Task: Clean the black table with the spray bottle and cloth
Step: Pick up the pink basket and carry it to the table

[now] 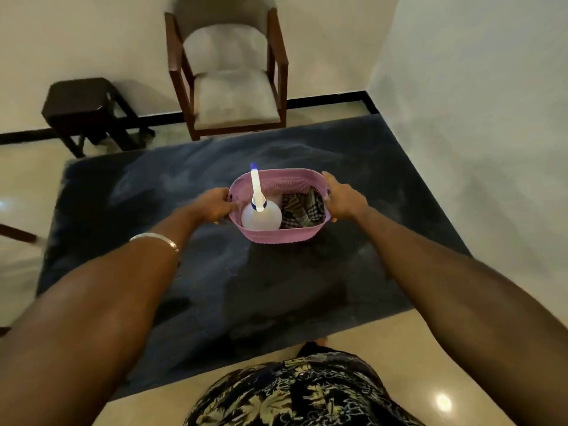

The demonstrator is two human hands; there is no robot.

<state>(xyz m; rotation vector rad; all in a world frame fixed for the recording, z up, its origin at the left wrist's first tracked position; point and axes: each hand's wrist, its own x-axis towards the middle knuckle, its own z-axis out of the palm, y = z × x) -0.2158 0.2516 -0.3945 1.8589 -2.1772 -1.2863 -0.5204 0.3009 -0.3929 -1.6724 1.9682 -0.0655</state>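
Item: pink woven basket (278, 235), oval, held out in front of you above the dark blue rug (147, 192).

Your left hand (215, 204): fingers curled round the basket's left end at the rim, gripping it. A silver bangle (155, 239) sits on that forearm.

Your right hand (342, 199): fingers curled over the basket's right end at the rim, thumb side toward you, gripping it.

Contents, left half: spray bottle (260, 215), translucent white body, upright, with a white nozzle head and blue tip reaching past the far rim. It stands just beside your left hand, with only the basket wall between them; neither hand touches it.

Contents, right half: cloth (302, 210), checked in dark and pale stripes, crumpled, lying against the bottle's right side and just inside the wall that your right hand holds. Neither hand touches it.

Black table (76, 103): small, square-topped, dark, standing on the pale floor by the far wall, up and to the left, well apart from both hands and the basket.

Other fixtures: a wooden armchair (229, 84) with grey cushions, against the far wall, to the right of the table and beyond the rug's far edge. Your patterned dark garment (295, 392) shows at the bottom edge.
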